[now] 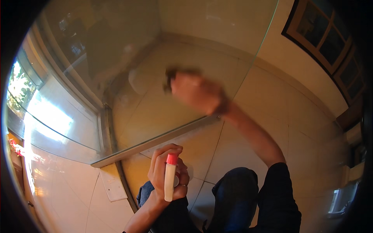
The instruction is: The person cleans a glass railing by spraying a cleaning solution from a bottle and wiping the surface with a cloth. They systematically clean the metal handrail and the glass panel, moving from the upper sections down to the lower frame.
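My left hand [158, 171] grips a spray bottle by its neck, low in front of my knees. The bottle's cream spray head [169, 183] and red nozzle [172, 158] point away from me; its body is mostly hidden beneath. Blurred by motion, my right hand [196, 91] is stretched out against a clear glass door panel [209, 55]. A dark, crumpled wad, probably a cloth [170, 76], shows at its fingers. Along the lower edge of the glass runs a metal rail [166, 139], just beyond the left hand.
A metal door frame [106, 131] and sunlit glass stand at left, with a floor plate [113, 185] near the rail's corner. Light tiles [262, 139] cover the floor. A wooden, glass-paned cabinet [323, 35] is at upper right. My bent knees [236, 189] are below.
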Demonstrator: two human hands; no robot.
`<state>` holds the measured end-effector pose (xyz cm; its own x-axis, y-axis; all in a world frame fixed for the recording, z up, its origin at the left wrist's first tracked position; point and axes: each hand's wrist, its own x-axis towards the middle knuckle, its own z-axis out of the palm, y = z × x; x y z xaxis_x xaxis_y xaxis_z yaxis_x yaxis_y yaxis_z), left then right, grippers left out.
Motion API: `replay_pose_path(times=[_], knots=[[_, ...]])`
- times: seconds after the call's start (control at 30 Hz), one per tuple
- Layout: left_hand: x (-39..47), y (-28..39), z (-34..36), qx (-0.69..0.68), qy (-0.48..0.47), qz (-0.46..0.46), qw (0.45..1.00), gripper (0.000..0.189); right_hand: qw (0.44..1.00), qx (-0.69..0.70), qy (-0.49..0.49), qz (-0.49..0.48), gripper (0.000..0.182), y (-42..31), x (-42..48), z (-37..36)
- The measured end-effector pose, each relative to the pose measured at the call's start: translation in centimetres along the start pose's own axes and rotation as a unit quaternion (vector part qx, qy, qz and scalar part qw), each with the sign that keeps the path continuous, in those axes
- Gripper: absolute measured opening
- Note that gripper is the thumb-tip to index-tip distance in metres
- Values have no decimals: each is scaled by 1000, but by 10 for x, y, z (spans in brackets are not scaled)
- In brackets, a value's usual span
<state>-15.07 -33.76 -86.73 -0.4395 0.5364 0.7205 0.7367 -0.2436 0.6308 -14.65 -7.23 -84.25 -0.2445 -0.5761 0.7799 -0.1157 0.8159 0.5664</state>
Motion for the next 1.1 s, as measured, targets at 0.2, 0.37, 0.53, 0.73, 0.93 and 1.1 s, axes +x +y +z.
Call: replay_pose_path(times=[0.2,0.37,0.53,0.73,0.93,1.1], knots=[[1,4,10,-31,-37,-44,998,51,993,-10,72,93,46,108,55,6],[0,7,3,-33,-35,-61,997,49,978,25,-75,191,54,20,-46,26],[-1,9,2,-33,-31,-58,997,49,885,99,-420,176,61,-70,-152,27],[-1,-5,14,-36,-17,-24,999,51,908,166,-380,57,62,-102,-256,30],[1,-10,16,-39,-17,-64,997,54,934,166,-309,-62,28,-86,-240,33],[-1,-5,3,-24,-6,-97,995,53,976,110,-190,3,18,-69,-151,28]])
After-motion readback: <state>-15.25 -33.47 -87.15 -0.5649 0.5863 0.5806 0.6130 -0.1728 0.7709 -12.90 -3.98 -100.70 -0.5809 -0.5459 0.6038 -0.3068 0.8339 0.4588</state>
